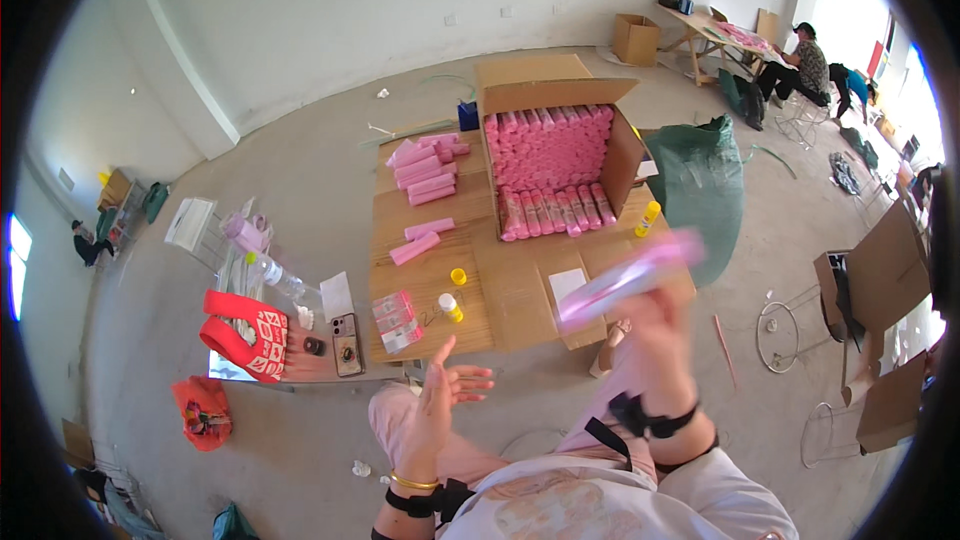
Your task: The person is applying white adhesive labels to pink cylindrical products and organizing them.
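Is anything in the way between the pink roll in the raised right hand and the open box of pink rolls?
Nothing visible blocks it. The right hand holds the blurred pink roll above the cardboard-covered table, with only low flat cardboard before the open box.

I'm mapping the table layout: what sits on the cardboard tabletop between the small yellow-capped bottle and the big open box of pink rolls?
In the head view, a lone yellow cap lies between the yellow-capped bottle and the open box; otherwise bare cardboard tabletop.

Right hand holds blurred, seemingly pink roll.
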`<action>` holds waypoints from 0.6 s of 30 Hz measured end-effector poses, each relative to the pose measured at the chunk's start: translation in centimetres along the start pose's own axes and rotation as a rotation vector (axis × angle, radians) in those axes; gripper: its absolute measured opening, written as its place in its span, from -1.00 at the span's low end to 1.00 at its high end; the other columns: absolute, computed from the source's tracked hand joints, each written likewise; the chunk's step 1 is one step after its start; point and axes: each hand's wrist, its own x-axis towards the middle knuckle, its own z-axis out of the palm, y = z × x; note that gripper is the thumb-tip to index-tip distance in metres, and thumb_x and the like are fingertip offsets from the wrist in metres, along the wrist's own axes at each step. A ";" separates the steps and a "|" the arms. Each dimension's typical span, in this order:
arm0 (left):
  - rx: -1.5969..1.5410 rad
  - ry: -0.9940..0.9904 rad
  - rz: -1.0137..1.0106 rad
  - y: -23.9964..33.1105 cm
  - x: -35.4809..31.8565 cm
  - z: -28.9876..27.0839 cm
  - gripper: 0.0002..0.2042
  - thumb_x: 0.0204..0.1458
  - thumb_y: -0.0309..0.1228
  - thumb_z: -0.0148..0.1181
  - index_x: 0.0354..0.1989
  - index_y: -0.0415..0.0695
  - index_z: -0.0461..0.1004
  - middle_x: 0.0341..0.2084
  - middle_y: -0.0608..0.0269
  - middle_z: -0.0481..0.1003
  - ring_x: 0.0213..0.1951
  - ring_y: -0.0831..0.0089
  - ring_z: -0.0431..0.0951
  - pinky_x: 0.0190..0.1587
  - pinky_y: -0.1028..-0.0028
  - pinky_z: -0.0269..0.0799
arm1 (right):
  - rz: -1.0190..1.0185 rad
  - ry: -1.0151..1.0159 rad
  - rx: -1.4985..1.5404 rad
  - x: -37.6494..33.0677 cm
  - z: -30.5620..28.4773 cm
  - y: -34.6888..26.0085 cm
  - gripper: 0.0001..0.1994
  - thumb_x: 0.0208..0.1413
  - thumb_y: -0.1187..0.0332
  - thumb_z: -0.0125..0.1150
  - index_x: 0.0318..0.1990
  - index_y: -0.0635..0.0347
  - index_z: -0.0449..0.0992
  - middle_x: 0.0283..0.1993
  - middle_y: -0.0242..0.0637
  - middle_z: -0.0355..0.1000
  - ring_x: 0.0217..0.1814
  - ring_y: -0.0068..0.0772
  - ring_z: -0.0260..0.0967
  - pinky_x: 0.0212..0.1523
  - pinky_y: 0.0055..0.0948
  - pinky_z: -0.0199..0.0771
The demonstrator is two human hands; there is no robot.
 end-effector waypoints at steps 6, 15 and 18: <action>0.133 -0.015 -0.022 -0.4 0.5 0.4 -0.50 0.25 -0.06 -0.28 0.16 -0.22 0.18 -0.25 0.01 0.50 -0.29 0.34 0.55 -0.23 0.43 0.44 | -0.340 0.004 -0.736 1.0 -5.4 8.9 -0.64 -0.11 0.52 0.22 -0.06 0.17 0.43 -0.18 -0.34 0.39 -0.19 -0.56 0.30 -0.26 -0.48 0.36; 0.033 0.225 0.038 2.1 0.8 -2.6 -0.59 0.25 -0.13 -0.20 -0.04 -0.25 0.37 -0.41 0.14 0.51 -0.41 0.45 0.50 -0.32 0.48 0.42 | -0.211 0.239 -0.122 1.6 -1.5 3.7 -0.81 -0.02 0.47 0.20 -0.20 0.21 0.51 -0.21 -0.38 0.42 -0.23 -0.54 0.36 -0.21 -0.49 0.37; 0.020 0.299 0.167 3.3 3.9 -3.1 -0.65 0.22 -0.16 -0.10 -0.08 -0.20 0.41 -0.46 0.24 0.49 -0.40 0.51 0.48 -0.28 0.52 0.39 | 0.597 -0.304 -0.327 -0.6 -5.7 15.4 -0.74 0.05 0.41 0.18 -0.09 0.27 0.47 -0.17 -0.34 0.45 -0.14 -0.55 0.37 -0.09 -0.49 0.35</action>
